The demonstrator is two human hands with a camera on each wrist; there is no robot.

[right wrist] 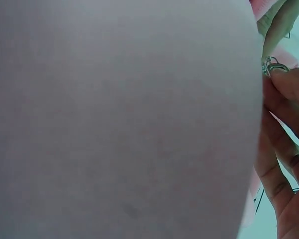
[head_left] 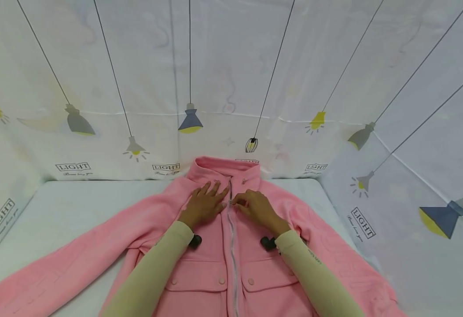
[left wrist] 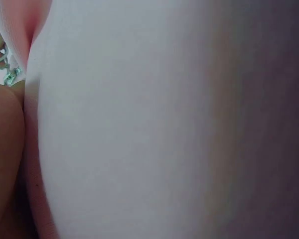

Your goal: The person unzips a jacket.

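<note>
Hands meet at the collar: left hand (head_left: pixel 204 203) flat on pink fleece jacket (head_left: pixel 223 264), right hand (head_left: pixel 255 207) pinching its metal zip pull (head_left: pixel 229 202) by the white bed's (head_left: pixel 77 207) far edge.

Jacket (head_left: pixel 223 259) lies on the table (head_left: pixel 69 207), collar (head_left: pixel 225 169) toward backdrop (head_left: pixel 231 66).

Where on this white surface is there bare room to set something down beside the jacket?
Bare white surface lies beyond the pink jacket's outstretched sleeve, up to the lamp-print backdrop. A narrow strip lies by the collar. The middle is crowded: left hand and right hand at the zipper.
</note>
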